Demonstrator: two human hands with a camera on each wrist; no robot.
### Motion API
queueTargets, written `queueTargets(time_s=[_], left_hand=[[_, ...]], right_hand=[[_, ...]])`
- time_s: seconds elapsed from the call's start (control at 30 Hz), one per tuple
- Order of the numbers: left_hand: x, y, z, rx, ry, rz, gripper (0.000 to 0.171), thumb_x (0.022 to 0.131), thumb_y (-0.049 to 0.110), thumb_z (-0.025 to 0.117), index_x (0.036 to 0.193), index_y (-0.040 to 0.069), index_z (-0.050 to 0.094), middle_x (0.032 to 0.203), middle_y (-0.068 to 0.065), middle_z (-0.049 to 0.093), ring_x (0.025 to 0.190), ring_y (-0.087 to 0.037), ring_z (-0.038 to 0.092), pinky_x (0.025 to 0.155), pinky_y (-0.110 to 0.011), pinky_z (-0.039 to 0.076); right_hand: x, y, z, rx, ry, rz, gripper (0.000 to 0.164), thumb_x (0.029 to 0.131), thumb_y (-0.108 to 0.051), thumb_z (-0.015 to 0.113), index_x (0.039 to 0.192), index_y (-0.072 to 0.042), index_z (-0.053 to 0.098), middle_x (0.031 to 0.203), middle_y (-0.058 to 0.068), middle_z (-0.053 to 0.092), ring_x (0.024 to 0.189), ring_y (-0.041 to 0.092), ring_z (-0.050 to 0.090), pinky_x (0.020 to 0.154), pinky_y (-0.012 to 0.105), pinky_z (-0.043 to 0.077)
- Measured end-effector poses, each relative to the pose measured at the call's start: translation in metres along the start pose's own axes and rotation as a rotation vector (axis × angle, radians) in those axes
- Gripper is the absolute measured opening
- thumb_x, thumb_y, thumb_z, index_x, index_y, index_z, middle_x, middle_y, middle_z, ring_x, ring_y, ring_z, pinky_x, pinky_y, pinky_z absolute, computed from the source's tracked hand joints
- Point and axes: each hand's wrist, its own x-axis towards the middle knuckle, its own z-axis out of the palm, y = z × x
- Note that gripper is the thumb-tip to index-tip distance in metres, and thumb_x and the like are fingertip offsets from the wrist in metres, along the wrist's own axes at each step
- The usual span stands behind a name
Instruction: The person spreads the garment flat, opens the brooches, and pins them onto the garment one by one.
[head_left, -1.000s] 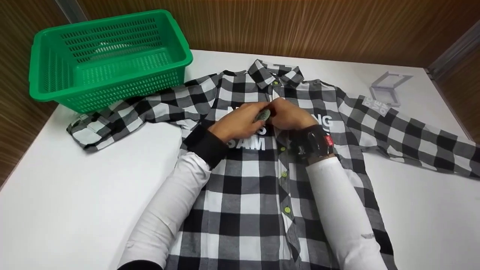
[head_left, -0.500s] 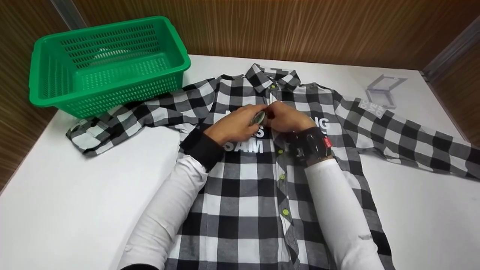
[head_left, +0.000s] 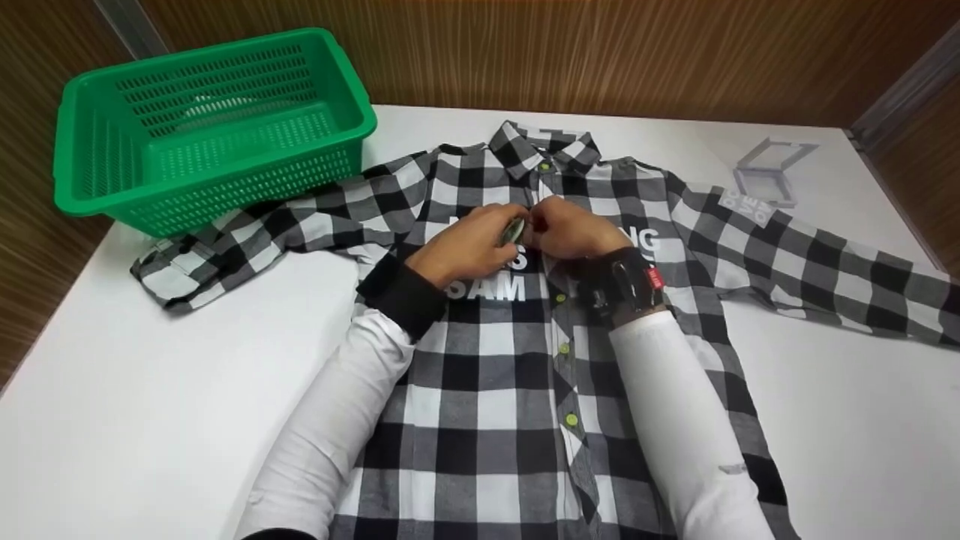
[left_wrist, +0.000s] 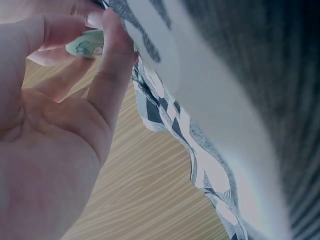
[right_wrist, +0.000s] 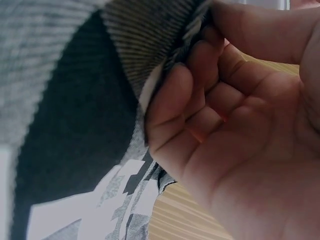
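Note:
A black, white and grey checked shirt [head_left: 440,360] lies front up on the table, with yellow-green buttons [head_left: 571,420] down its placket. At its chest, over the white lettering, my left hand [head_left: 466,244] holds a small round greenish badge [head_left: 513,231] between thumb and fingers. The left wrist view shows the badge's [left_wrist: 86,45] pale green face with a drawing on it, partly covered by the fingers. Close beside it, my right hand [head_left: 576,231] pinches the shirt at the placket. In the right wrist view, thumb and curled fingers grip the fabric [right_wrist: 150,45]; the fingertips are partly hidden.
A green perforated basket [head_left: 247,180] stands at the back left, against the shirt's left-lying sleeve [head_left: 217,259]. An open clear plastic case [head_left: 769,174] sits at the back right, behind the other sleeve [head_left: 840,262]. A wood-grain panel [head_left: 570,56] borders the white table [head_left: 187,397].
The badge has turned more edge-on to the head view and shifted slightly left with my left hand. My right hand stays at the placket. The shirt lies as before.

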Motion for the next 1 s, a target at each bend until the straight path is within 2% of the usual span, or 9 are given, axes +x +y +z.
queueTargets(time_s=[0.3, 0.57, 0.73, 0.87, 1.0], left_hand=[[-0.0001, -0.0009, -0.0015, -0.003, -0.011, 0.005, 0.05, 0.091, 0.009, 0.057, 0.14, 0.006, 0.047, 0.134, -0.011, 0.057, 0.121, -0.023, 0.056, 0.105, -0.033, 0.048], [-0.0007, 0.0025, -0.0004, 0.006, -0.006, -0.016, 0.046, 0.09, 0.009, 0.056, 0.135, 0.009, 0.047, 0.131, -0.011, 0.055, 0.114, -0.022, 0.056, 0.097, -0.034, 0.051], [-0.0014, 0.0004, 0.0002, 0.004, 0.025, -0.001, 0.043, 0.088, 0.008, 0.056, 0.131, 0.007, 0.05, 0.124, -0.01, 0.058, 0.11, -0.021, 0.056, 0.094, -0.034, 0.051], [-0.0024, -0.0008, 0.0001, 0.001, 0.031, -0.021, 0.043, 0.087, 0.008, 0.057, 0.129, 0.008, 0.051, 0.117, -0.009, 0.059, 0.104, -0.02, 0.055, 0.087, -0.035, 0.051], [-0.0027, -0.0001, 0.0001, -0.003, 0.021, -0.021, 0.043, 0.088, 0.008, 0.057, 0.13, 0.008, 0.051, 0.121, -0.009, 0.059, 0.108, -0.02, 0.057, 0.091, -0.034, 0.052]], right_hand=[[-0.0001, -0.0016, -0.0024, -0.007, 0.01, 0.008, 0.015, 0.092, -0.017, 0.059, 0.084, -0.005, 0.064, 0.073, 0.003, 0.057, 0.069, 0.021, 0.054, 0.064, 0.029, 0.044], [0.0, 0.0005, -0.0027, 0.006, 0.0, 0.017, 0.014, 0.093, -0.016, 0.058, 0.084, -0.007, 0.063, 0.076, 0.004, 0.057, 0.072, 0.021, 0.054, 0.067, 0.03, 0.044], [0.0006, 0.001, -0.0011, 0.018, 0.005, -0.01, 0.013, 0.092, -0.011, 0.056, 0.083, -0.006, 0.063, 0.071, 0.001, 0.053, 0.068, 0.019, 0.05, 0.064, 0.028, 0.041], [0.0005, -0.0007, -0.0003, 0.006, 0.012, -0.013, 0.013, 0.09, -0.01, 0.056, 0.079, -0.006, 0.062, 0.07, 0.0, 0.053, 0.067, 0.019, 0.05, 0.063, 0.028, 0.041], [0.0001, -0.0015, -0.0001, 0.005, 0.01, -0.005, 0.013, 0.091, -0.012, 0.057, 0.08, -0.006, 0.062, 0.071, 0.001, 0.053, 0.067, 0.019, 0.051, 0.063, 0.028, 0.041]])
